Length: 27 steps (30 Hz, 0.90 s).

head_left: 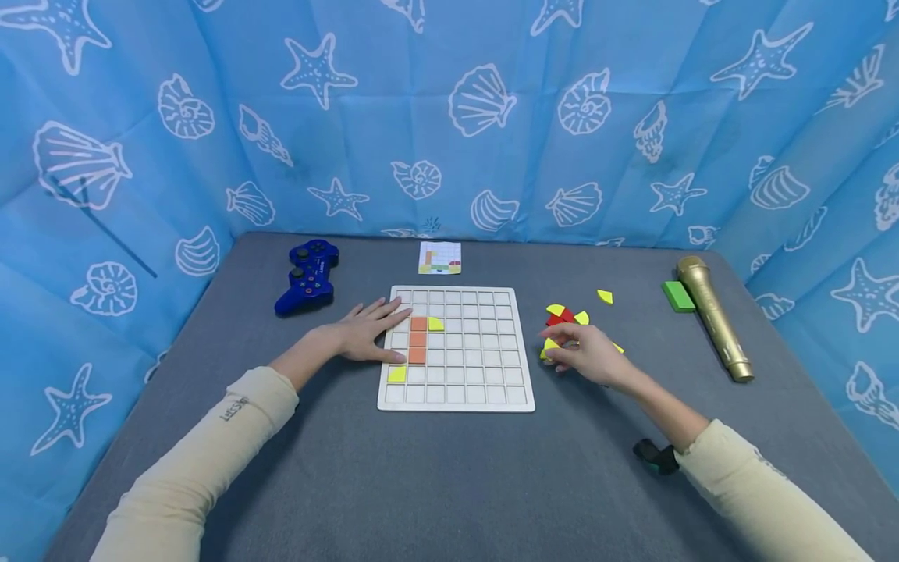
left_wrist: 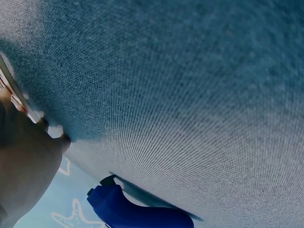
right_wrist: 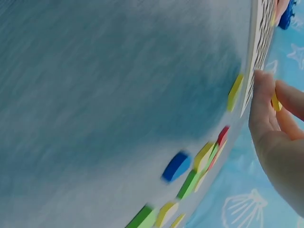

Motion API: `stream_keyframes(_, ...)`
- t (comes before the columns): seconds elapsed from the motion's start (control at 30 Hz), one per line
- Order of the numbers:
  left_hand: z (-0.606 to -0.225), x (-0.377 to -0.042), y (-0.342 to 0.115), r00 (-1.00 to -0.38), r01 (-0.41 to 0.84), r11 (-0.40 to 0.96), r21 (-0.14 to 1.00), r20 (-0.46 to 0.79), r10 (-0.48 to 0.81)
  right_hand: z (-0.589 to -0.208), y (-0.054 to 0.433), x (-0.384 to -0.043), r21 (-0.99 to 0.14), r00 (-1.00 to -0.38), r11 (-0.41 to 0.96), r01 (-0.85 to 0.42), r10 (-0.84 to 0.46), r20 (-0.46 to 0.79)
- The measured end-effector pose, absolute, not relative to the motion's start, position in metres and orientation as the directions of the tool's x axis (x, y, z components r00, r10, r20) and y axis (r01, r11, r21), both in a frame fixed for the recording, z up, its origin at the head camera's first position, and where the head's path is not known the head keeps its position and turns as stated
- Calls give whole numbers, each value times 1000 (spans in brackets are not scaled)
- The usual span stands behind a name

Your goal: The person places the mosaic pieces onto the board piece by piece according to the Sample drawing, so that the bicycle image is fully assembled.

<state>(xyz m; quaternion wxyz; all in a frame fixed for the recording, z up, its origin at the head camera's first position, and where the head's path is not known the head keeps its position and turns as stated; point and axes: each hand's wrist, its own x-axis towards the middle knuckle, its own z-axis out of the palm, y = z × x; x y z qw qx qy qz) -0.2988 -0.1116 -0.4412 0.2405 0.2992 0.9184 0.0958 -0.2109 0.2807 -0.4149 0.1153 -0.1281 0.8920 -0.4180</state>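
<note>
The left hand (head_left: 368,332) lies with spread fingers over the left edge of a white grid board (head_left: 485,407). On the board, orange squares (head_left: 417,339) stand in a column, with a yellow quarter-circle piece (head_left: 436,324) beside the top one and a yellow piece (head_left: 396,375) at lower left. Right of the board, the right hand (head_left: 586,355) pinches a small yellow piece (right_wrist: 276,102) between thumb and fingers; its full outline is hidden. Under and around this hand are loose pieces, among them a red one (head_left: 555,320), a blue one (right_wrist: 176,166) and a green one (right_wrist: 188,184).
A printed pattern card (head_left: 440,257) lies behind the board. At the left is a blue game controller (head_left: 307,277). A green block (head_left: 677,297) and a gold microphone (head_left: 715,320) lie at the right; one yellow piece (head_left: 605,297) sits apart from the pile.
</note>
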Motion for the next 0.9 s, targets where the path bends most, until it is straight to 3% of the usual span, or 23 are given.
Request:
stream_keyframes(0.33, -441, -298, -112, -705, 516, 802, 302, -382, 598, -414, 241, -215, -873, -913, 484, -54, -377, -153)
stream_keyframes(0.53, -438, -297, -112, -700, 522, 795, 309, -376, 606, -416, 215, -217, -883, -900, 470, 2, -384, -206)
stream_keyframes(0.77, -442, -299, -112, -708, 509, 806, 302, -386, 591, -418, 185, -218, -906, -871, 396, 150, -381, -311)
stream_keyframes(0.9, -442, -299, -112, -707, 510, 805, 303, -385, 593, -420, 170, -217, -915, -851, 371, 158, -419, -316)
